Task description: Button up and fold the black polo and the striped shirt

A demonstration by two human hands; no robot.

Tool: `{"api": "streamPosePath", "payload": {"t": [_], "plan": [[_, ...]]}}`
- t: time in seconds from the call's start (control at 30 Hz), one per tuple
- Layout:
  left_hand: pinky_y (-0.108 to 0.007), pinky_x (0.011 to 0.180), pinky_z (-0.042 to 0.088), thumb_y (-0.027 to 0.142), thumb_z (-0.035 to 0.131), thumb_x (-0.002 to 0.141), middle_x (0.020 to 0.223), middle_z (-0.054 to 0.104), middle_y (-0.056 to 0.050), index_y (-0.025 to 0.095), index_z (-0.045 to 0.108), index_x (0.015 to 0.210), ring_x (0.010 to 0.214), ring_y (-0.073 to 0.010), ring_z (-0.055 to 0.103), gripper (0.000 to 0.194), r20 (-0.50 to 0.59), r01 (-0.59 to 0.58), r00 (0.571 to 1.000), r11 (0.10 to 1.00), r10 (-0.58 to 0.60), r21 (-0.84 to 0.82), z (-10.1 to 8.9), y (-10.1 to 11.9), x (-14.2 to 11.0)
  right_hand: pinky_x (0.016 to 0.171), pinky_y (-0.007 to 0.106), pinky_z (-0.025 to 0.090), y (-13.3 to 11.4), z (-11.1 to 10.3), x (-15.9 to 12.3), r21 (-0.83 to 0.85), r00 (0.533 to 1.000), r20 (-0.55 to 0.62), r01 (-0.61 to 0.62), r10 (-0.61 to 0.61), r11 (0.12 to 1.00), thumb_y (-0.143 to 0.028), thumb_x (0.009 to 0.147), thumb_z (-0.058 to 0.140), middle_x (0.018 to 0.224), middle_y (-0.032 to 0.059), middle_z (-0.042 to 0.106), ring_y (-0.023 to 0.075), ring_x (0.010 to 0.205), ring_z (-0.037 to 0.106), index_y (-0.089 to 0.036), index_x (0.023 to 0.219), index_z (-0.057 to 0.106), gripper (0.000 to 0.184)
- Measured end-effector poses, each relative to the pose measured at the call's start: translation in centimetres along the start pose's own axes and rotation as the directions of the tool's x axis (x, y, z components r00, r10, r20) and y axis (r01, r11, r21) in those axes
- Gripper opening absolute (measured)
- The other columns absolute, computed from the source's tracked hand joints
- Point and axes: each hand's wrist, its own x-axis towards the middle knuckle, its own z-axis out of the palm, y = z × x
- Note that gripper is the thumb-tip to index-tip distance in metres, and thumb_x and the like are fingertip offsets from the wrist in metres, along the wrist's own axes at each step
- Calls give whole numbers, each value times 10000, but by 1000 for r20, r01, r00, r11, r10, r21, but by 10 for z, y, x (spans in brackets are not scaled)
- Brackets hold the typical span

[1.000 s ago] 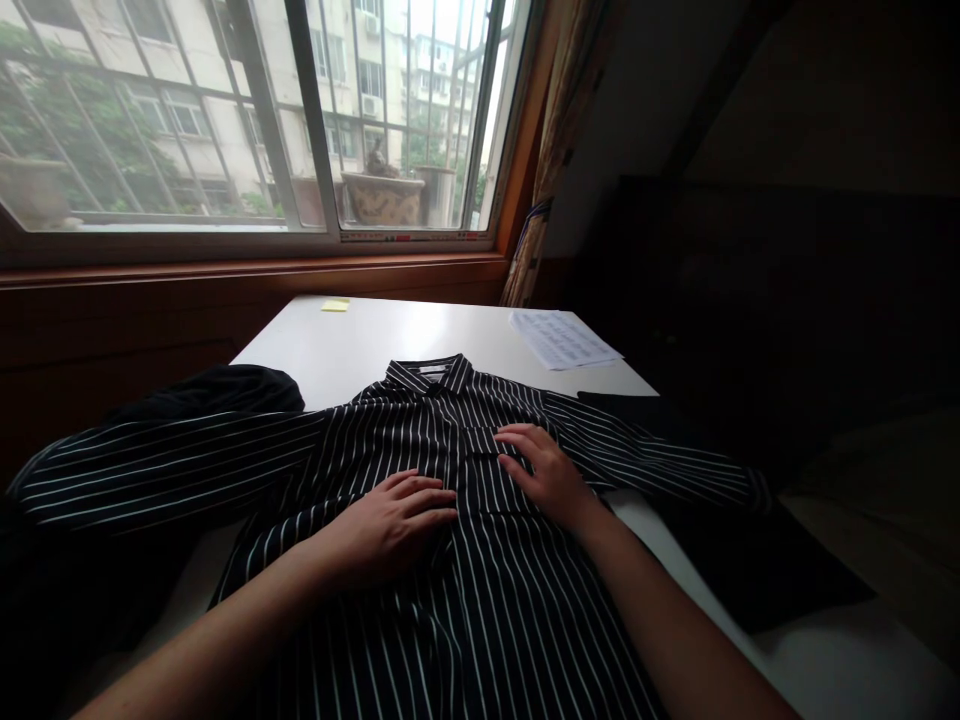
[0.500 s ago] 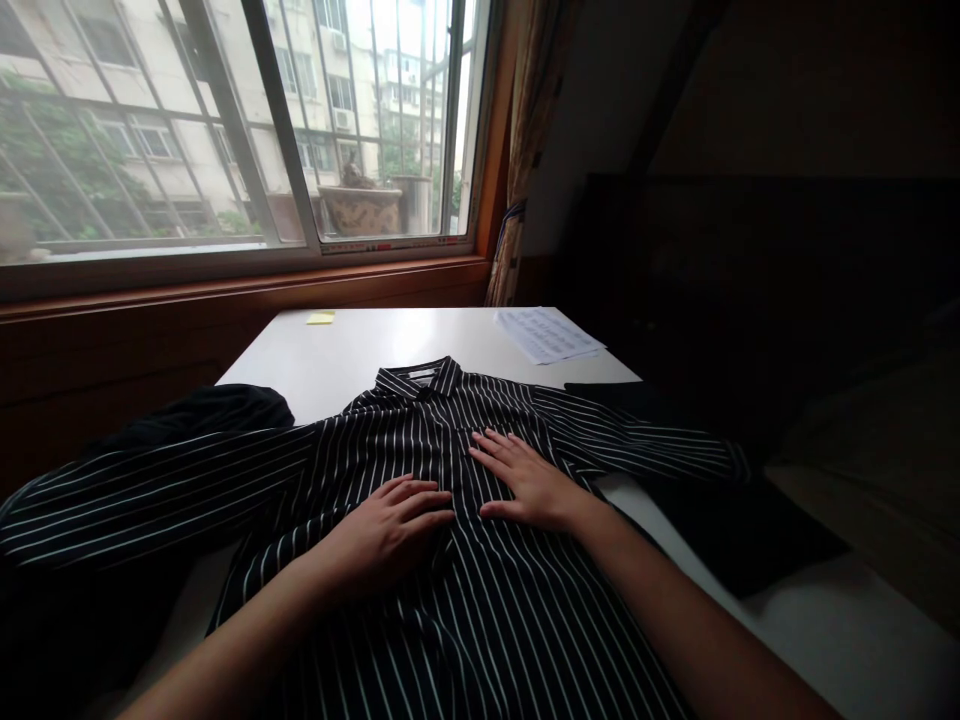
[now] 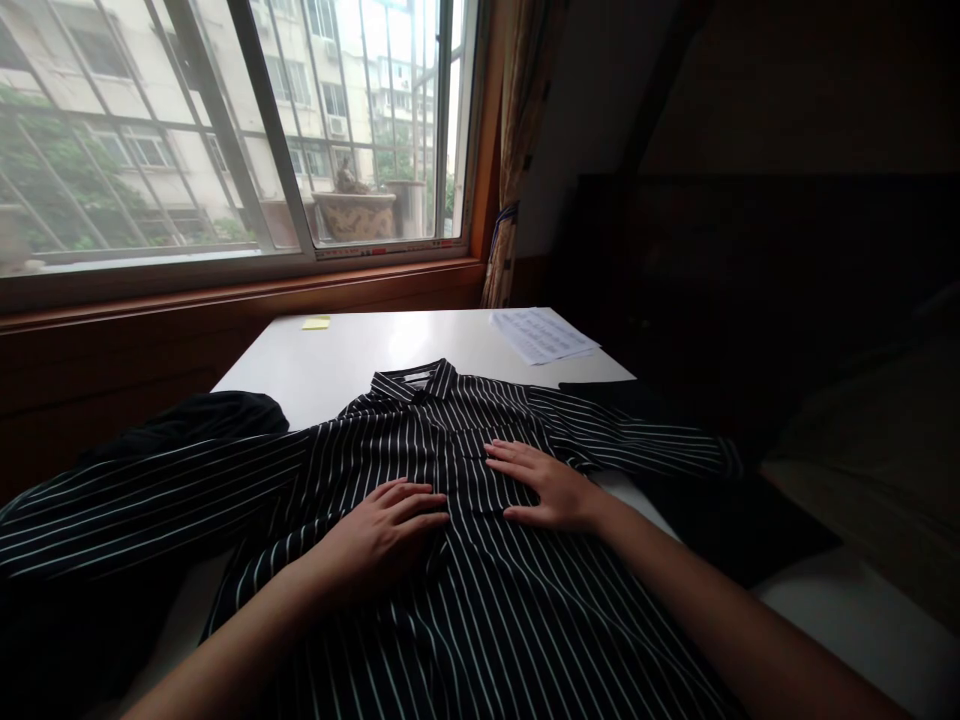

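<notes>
A black shirt with white stripes (image 3: pixel 487 590) lies spread front side up, its collar toward the window and its sleeves stretched out to both sides. My left hand (image 3: pixel 386 530) rests flat on the shirt's front, fingers stretched out and pointing right, left of the button line. On the other side of that line, my right hand (image 3: pixel 551 490) lies palm down on the chest, with its fingers spread. Neither hand grasps the cloth. Wrinkles run through the fabric below my left hand.
The shirt lies on a white table (image 3: pixel 360 335). Printed sheets (image 3: pixel 544 335) and a yellow sticky note (image 3: pixel 316 323) are at its far end. Dark cloth (image 3: pixel 210 415) is bunched at the left, and a flat dark item (image 3: pixel 742 520) lies under the right sleeve. Beyond stands a barred window (image 3: pixel 225 130).
My right hand first slid toward the button line and spread its fingers, then shifted back a little to the right. My left hand stays in place on the shirt. The view turned slightly right.
</notes>
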Motion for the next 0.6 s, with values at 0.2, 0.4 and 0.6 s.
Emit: {"api": "streamPosePath", "payload": {"t": [0.2, 0.4, 0.6], "plan": [[-524, 1126, 368, 204, 491, 978, 1433, 525, -31, 288, 485, 1395, 1324, -256, 462, 426, 26, 11, 1000, 1000, -11, 13, 1, 0, 0, 1178, 495, 308, 0, 3, -2, -8, 996, -78, -34, 34, 999, -428, 929, 596, 1497, 62, 466, 244, 1423, 360, -270, 1412, 508, 515], [-510, 1120, 378, 197, 498, 972, 1416, 541, -38, 287, 493, 1387, 1312, -252, 477, 424, 4, 4, 1000, 1000, -4, -2, 0, 0, 0, 1169, 501, 328, 4, 5, -1, 22, 993, -112, -40, 42, 999, -390, 933, 603, 1482, 56, 486, 247, 1408, 389, -279, 1376, 546, 460], [-508, 1122, 376, 196, 501, 968, 1409, 548, -34, 288, 500, 1380, 1313, -245, 480, 422, 2, 9, 1000, 1000, -9, -9, 0, 0, 1, 1149, 493, 367, 17, 8, -2, 43, 986, -158, -50, 56, 998, -383, 948, 580, 1417, 48, 557, 239, 1368, 445, -284, 1303, 613, 370]]}}
